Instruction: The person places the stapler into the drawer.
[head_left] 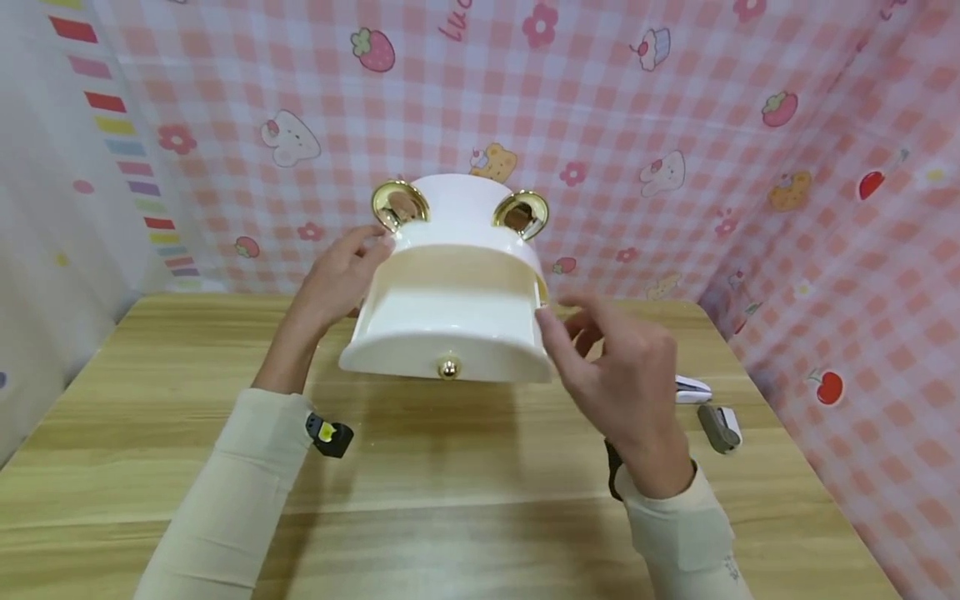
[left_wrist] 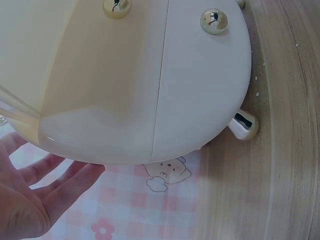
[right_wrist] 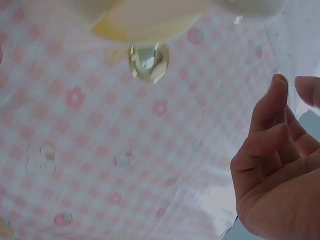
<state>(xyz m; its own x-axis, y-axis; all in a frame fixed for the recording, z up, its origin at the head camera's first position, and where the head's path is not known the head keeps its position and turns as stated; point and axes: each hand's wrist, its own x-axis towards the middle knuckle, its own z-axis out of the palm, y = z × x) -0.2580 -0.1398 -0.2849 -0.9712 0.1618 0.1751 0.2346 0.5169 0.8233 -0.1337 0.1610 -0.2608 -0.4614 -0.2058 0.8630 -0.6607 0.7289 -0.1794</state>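
Observation:
A white cabinet (head_left: 465, 190) with two gold round ears stands in the middle of the head view. Its upper drawer (head_left: 450, 321) is pulled out, with a gold knob (head_left: 448, 367) on the curved front and a bare floor inside. Below it, in the left wrist view, a lower drawer front (left_wrist: 200, 75) sits closed. My left hand (head_left: 341, 279) rests along the cabinet's left side, its fingers extended by the ear. At the drawer's right edge my right hand (head_left: 618, 362) hovers with thumb and fingers loosely bent, holding nothing; the right wrist view shows its fingers apart from the cabinet.
On the wooden table (head_left: 442, 533), at the right, lie a white stapler-like item (head_left: 692, 390) and a grey and white one (head_left: 720, 429). A pink checked cloth (head_left: 465, 108) with printed figures hangs behind the table and along its right side.

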